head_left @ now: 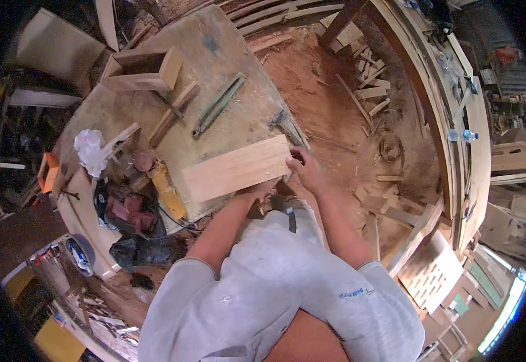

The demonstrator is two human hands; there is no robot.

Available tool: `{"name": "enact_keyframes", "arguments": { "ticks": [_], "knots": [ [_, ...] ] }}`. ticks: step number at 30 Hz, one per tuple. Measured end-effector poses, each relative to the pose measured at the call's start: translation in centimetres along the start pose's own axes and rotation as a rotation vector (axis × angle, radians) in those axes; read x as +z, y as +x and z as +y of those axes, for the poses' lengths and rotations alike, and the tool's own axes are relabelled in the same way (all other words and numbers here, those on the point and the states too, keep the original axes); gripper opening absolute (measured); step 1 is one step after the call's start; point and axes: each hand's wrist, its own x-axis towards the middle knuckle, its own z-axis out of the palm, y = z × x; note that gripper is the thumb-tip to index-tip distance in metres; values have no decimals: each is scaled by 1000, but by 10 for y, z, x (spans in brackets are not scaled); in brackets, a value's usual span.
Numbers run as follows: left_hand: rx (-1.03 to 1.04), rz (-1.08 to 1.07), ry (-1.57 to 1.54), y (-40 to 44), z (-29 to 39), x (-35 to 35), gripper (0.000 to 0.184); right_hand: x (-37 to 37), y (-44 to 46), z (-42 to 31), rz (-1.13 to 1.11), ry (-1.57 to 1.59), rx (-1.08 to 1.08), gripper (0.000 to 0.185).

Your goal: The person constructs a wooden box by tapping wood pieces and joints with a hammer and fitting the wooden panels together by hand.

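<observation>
A flat, pale wooden board (236, 169) lies at a slant in front of my body, over the near edge of the workbench. My left hand (260, 193) is closed on its near long edge, with the fingers partly hidden. At the board's right end, my right hand (307, 169) grips the corner with bent fingers. Beyond the board on the bench are green-handled pincers (219, 105) and a wooden piece (174, 114) with a dark metal bar across it. An open wooden box frame (142, 69) stands farther back.
The workbench (239, 48) carries a yellow power tool (167, 196) with a round disc and a white plastic bag (90, 152) at its left. A black bag (133, 211) holds reddish items. Wood offcuts (371, 78) litter the sawdust floor, and long planks (431, 108) line the right side.
</observation>
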Motion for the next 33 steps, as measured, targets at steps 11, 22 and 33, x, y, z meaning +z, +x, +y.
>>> {"name": "enact_keyframes", "arguments": {
  "ticks": [11, 22, 33],
  "knots": [
    [225, 462, 252, 32, 19, -15, 57, 17, 20, -96, -252, -924, -783, 116],
    [225, 522, 214, 27, 32, -15, 56, 25, 46, -74, -456, -755, -867, 106],
    [260, 574, 115, 30, 27, -17, 55, 38, 44, -76, -407, -855, -849, 109]
  ]
}}
